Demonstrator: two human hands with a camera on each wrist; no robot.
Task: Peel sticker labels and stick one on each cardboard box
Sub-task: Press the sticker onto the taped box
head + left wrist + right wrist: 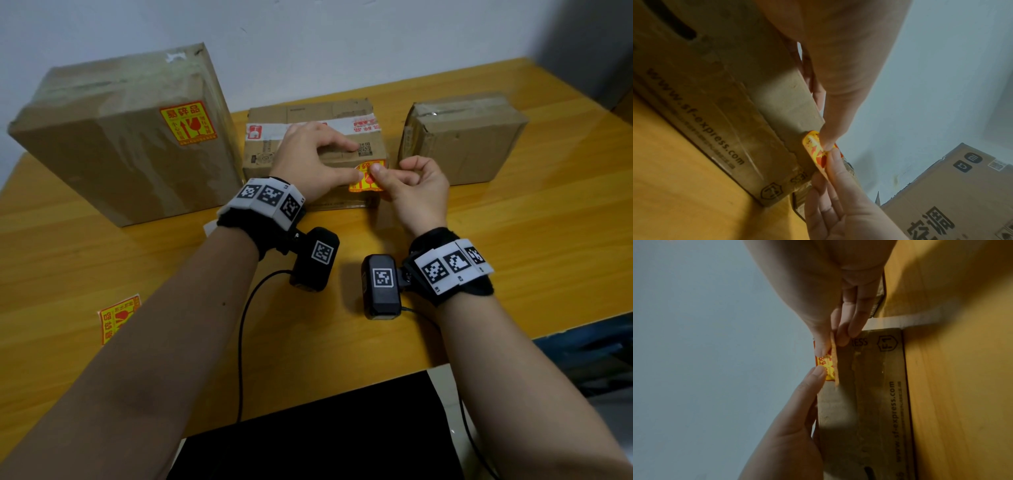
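Three cardboard boxes stand on the table. The tall left box (123, 144) carries a red-and-yellow sticker (188, 123). The low middle box (308, 113) has a second sticker (368, 180) at its upper front edge, near its right corner. My left hand (354, 162) lies over this box's top, and its thumb (830, 139) presses that sticker (813, 149). My right hand (383, 174) pinches the sticker's right side between thumb (822, 345) and fingers. In the wrist views the sticker (827, 365) partly stands off the box face (875, 386). The right box (462, 137) shows no sticker.
A third sticker (118, 318) lies flat on the yellow wooden table (171, 267), front left, partly under my left forearm. A white wall runs behind the boxes. The table's right edge (548, 329) drops off near my right wrist. A black surface (325, 428) sits below the front edge.
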